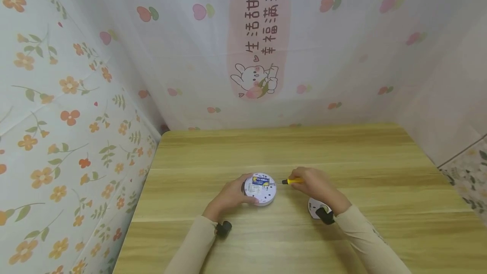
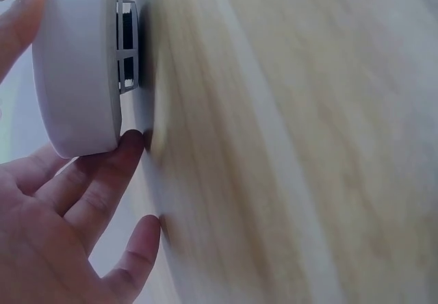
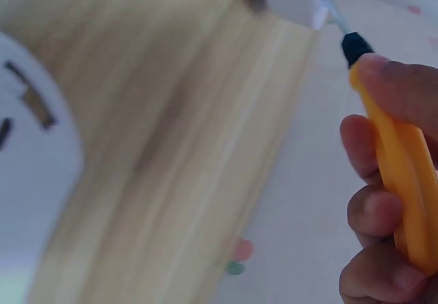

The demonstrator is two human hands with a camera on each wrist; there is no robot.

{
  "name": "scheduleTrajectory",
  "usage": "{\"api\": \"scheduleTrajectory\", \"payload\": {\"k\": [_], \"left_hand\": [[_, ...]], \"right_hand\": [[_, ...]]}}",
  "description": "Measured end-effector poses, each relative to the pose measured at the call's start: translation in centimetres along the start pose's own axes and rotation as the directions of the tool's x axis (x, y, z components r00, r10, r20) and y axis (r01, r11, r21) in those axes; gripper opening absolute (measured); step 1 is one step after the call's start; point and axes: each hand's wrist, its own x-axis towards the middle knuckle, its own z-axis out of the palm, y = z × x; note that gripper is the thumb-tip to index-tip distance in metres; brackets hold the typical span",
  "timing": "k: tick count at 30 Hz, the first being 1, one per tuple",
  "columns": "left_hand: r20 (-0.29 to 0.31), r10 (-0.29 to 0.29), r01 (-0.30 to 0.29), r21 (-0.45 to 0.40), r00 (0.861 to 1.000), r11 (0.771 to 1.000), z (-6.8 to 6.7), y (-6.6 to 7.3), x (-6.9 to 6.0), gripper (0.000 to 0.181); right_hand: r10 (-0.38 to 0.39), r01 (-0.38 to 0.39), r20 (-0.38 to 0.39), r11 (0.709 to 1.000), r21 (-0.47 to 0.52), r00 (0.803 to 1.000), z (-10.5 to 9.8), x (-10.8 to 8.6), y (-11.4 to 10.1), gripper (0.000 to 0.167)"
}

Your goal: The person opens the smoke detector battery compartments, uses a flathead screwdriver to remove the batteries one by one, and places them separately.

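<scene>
Clearly, the left hand [image 1: 231, 193] holds the white smoke detector [image 1: 262, 194] by opposite edges, its battery side with 1 blue battery [image 1: 260, 180] facing up, just over or on the wood-grain table [image 1: 198, 155]. The right hand [image 1: 311, 184] grips a yellow-handled screwdriver [image 1: 293, 181], its shaft reaching the detector near the battery. 1 white round plate [image 1: 314, 206] lies partly hidden below the right wrist.

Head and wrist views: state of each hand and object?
Round white plastic device: held, open side up
Blue cylindrical battery: exposed in the device
Yellow-handled screwdriver: pointed at the device
White slotted plastic piece: unheld, partly hidden
Left hand: holding device
Right hand: gripping screwdriver
</scene>
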Motion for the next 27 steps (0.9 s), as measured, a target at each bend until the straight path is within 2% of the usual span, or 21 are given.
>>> {"api": "scheduleTrajectory", "payload": {"k": [7,19,27], "left_hand": [[0.004,-0.010,0.010,-0.013,1.000,1.000,-0.1,0.2,-0.1,0.092],[-0.002,-0.018,0.018,-0.022,1.000,1.000,-0.1,0.2,0.1,0.093],[-0.005,-0.012,0.012,-0.007,1.000,1.000,0.0,-0.1,0.1,0.092]], "right_hand": [[0.055,-0.055,0.000,0.996,0.075,0.998,0.9,-0.5,1.1,0.008],[0.069,-0.068,-0.012,0.992,0.104,0.998,1.9,-0.6,2.0,0.008],[0.100,-0.101,0.019,0.985,0.140,0.995,2.3,-0.8,2.3,0.007]]}}
